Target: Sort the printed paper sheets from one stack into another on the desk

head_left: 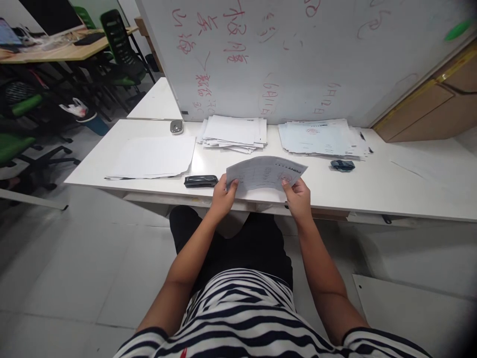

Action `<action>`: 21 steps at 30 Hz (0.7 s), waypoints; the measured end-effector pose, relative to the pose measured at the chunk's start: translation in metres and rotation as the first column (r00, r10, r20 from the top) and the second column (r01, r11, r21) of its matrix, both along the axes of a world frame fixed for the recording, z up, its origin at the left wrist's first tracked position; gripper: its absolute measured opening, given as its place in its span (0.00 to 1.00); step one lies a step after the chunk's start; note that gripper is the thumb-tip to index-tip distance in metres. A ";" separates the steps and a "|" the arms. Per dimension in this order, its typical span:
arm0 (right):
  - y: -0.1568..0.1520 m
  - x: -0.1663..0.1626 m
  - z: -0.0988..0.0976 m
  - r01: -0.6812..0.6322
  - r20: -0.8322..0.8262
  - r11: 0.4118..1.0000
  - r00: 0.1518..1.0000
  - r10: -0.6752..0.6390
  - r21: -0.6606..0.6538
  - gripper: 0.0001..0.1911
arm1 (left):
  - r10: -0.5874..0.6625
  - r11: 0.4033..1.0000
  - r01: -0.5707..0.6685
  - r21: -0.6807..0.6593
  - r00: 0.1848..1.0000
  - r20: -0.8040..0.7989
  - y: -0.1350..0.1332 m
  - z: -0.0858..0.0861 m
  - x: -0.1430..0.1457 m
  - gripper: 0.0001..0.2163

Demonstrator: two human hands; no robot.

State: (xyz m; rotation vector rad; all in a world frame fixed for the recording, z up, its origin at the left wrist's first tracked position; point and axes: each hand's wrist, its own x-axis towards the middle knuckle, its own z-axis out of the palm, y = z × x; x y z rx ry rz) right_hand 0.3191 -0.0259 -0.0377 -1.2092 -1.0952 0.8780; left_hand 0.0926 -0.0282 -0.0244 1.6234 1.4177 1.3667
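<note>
Between both hands I hold a printed paper sheet (261,174), bowed upward in the middle, with a red stamp near its right end. My left hand (223,194) is closed on its left edge, thumb on top. My right hand (298,194) pinches the right edge. Whether it is one sheet or more I cannot tell. Just left of my left hand lies a black stapler (201,181). Behind the sheet are a stack of white papers (234,132) and, to the right, a stack of stamped papers (316,139).
On the white desk (391,189) lie a flat paper pile (152,156), a small grey rounded device (176,127) and a dark small item (343,165). A whiteboard (316,59) rises behind. Cardboard (421,114) leans at the right. Office chairs (122,54) stand at the far left.
</note>
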 end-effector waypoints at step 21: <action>-0.043 -0.005 -0.009 -0.201 -0.328 0.906 0.942 0.074 -0.372 0.21 | 0.325 0.944 -0.284 0.167 0.725 -0.607 0.032 -0.012 -0.097 0.20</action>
